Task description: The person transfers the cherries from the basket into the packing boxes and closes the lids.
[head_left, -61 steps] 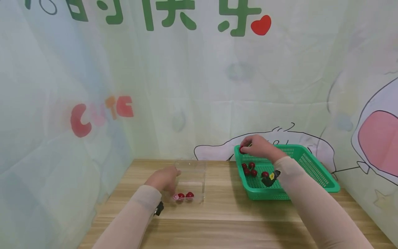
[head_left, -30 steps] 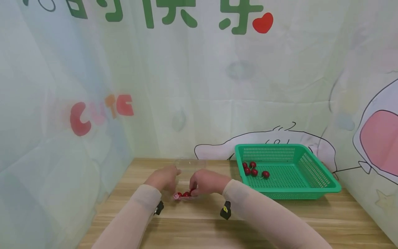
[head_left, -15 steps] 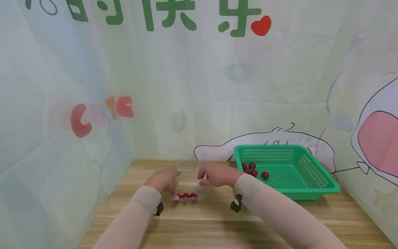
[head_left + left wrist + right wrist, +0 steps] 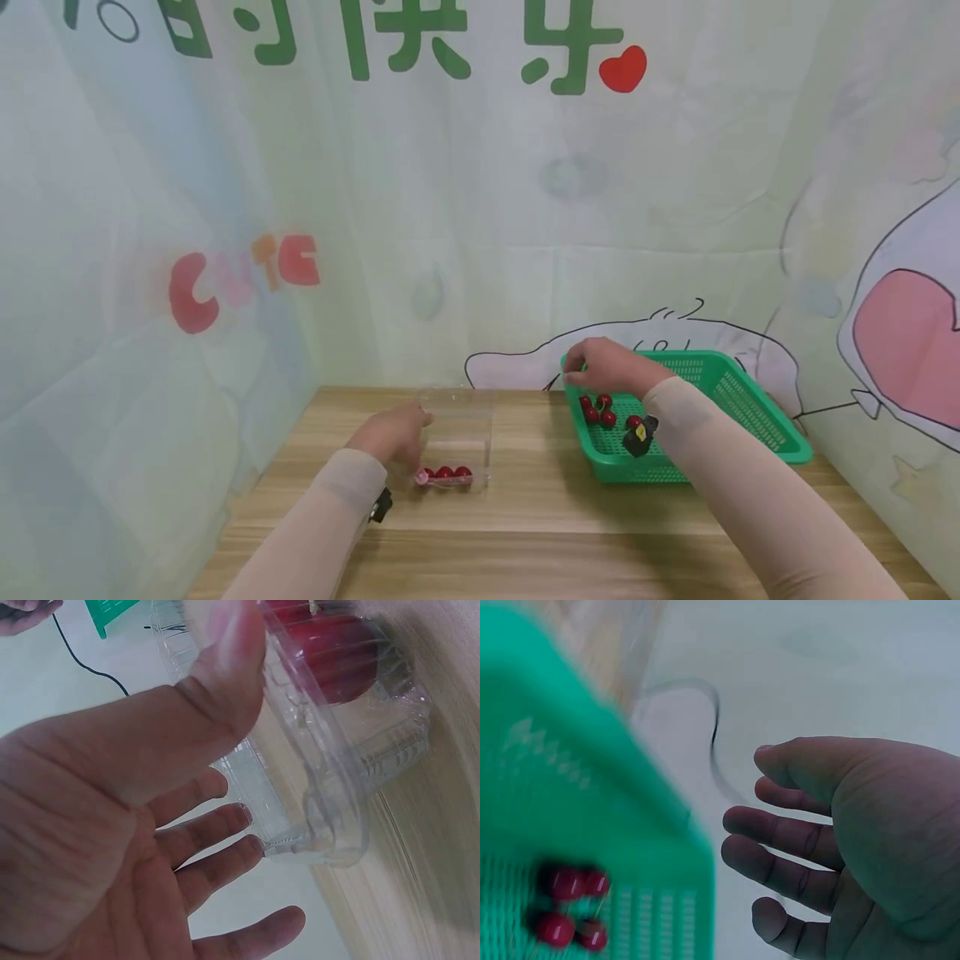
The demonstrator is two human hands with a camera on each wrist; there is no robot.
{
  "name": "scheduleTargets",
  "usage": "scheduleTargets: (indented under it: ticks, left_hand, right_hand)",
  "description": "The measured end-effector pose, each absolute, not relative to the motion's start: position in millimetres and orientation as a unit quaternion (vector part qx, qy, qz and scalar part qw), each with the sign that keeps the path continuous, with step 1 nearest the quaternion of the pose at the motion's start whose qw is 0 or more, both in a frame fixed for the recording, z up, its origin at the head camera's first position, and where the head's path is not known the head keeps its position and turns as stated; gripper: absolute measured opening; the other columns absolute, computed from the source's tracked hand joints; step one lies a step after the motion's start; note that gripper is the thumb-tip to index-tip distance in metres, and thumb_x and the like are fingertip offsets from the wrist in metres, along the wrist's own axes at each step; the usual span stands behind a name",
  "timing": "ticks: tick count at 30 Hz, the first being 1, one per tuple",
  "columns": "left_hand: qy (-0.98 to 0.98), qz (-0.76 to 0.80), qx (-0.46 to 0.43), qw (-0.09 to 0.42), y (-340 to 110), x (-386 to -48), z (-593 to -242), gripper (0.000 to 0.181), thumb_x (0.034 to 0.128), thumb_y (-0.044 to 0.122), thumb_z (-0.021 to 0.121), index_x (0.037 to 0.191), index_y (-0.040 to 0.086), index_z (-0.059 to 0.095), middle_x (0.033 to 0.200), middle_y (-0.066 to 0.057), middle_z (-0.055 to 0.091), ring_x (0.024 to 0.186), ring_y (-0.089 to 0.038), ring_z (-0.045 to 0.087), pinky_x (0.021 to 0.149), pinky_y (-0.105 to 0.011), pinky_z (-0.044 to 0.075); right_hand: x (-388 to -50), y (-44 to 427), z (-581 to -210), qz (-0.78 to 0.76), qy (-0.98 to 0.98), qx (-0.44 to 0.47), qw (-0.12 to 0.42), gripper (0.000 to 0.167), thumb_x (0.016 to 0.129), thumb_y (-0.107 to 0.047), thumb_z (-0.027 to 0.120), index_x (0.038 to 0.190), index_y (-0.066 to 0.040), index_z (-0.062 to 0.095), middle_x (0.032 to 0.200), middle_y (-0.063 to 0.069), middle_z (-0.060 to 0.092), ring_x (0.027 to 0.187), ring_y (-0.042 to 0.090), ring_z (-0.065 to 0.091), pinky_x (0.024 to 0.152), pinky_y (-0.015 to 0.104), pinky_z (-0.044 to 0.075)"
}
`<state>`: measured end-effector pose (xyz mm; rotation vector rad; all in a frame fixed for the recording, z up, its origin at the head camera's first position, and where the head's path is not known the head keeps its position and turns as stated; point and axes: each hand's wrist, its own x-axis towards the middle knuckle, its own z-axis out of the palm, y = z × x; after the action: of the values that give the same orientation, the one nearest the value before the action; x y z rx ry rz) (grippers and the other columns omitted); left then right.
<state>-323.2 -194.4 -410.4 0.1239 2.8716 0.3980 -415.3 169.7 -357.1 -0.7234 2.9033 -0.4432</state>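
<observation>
When looking from the head, can see a left hand (image 4: 387,434) at the left side of a clear box (image 4: 490,437) on the surface (image 4: 450,554); can count three cherries (image 4: 445,472) at its near end; can find a right hand (image 4: 611,367) at the far left corner of a green basket (image 4: 645,472) and five cherries (image 4: 604,402) inside; from the left wrist, can see fingers (image 4: 221,870) apart beside the box's edge; from the right wrist, can see fingers (image 4: 784,832) apart and slightly bent near the basket's rim.
</observation>
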Motion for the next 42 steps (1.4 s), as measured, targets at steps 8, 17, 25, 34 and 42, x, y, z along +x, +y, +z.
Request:
scheduleTargets:
  ticks: [8, 17, 25, 34, 42]
  left_hand:
    - [0.983, 0.134, 0.045, 0.121, -199, -324, -415, 0.09, 0.0794, -0.006, 0.093, 0.163, 0.011, 0.062, 0.177, -0.024, 0.047, 0.148, -0.05, 0.061, 0.097, -0.054, 0.066]
    - [0.982, 0.139, 0.042, 0.12, -197, -324, -416, 0.092, 0.0775, -0.001, 0.097, 0.162, 0.01, 0.063, 0.17, -0.022, 0.056, 0.14, -0.047, 0.066, 0.1, -0.057, 0.066]
    - [0.982, 0.142, 0.041, 0.119, -199, -325, -415, 0.094, 0.0763, 0.003, 0.1, 0.162, 0.01, 0.063, 0.17, -0.023, 0.055, 0.139, -0.046, 0.066, 0.103, -0.059, 0.065]
    - [0.98, 0.154, 0.034, 0.124, -201, -329, -415, 0.095, 0.0764, 0.005, 0.101, 0.163, 0.012, 0.062, 0.17, -0.022, 0.056, 0.143, -0.047, 0.065, 0.104, -0.059, 0.064]
    - [0.98, 0.149, 0.045, 0.125, -200, -327, -413, 0.095, 0.0758, 0.002, 0.099, 0.162, 0.012, 0.062, 0.169, -0.022, 0.057, 0.143, -0.049, 0.065, 0.111, -0.065, 0.061]
  right_hand:
    - [-439, 213, -377, -0.179, 0.959, -0.211, 0.065, 0.02, 0.111, -0.019, 0.072, 0.119, -0.004, 0.082, 0.117, 0.011, 0.082, 0.108, 0.025, 0.076, 0.1, 0.051, 0.067]
    - [-453, 245, -402, -0.156, 0.97, -0.161, 0.099, 0.023, 0.11, -0.02, 0.071, 0.117, -0.001, 0.083, 0.115, 0.015, 0.084, 0.106, 0.029, 0.079, 0.099, 0.054, 0.068]
    - [-448, 263, -414, -0.167, 0.964, -0.118, 0.169, 0.028, 0.106, -0.027, 0.076, 0.121, -0.004, 0.08, 0.112, 0.012, 0.081, 0.096, 0.027, 0.078, 0.077, 0.043, 0.068]
    - [-446, 270, -421, -0.167, 0.956, -0.121, 0.208, 0.016, 0.1, -0.024, 0.084, 0.107, -0.009, 0.082, 0.104, 0.006, 0.082, 0.092, 0.024, 0.08, 0.086, 0.045, 0.07]
    - [-446, 272, -428, -0.158, 0.958, -0.103, 0.216, 0.011, 0.095, -0.02, 0.088, 0.1, -0.013, 0.081, 0.098, 0.003, 0.081, 0.09, 0.023, 0.078, 0.081, 0.042, 0.066]
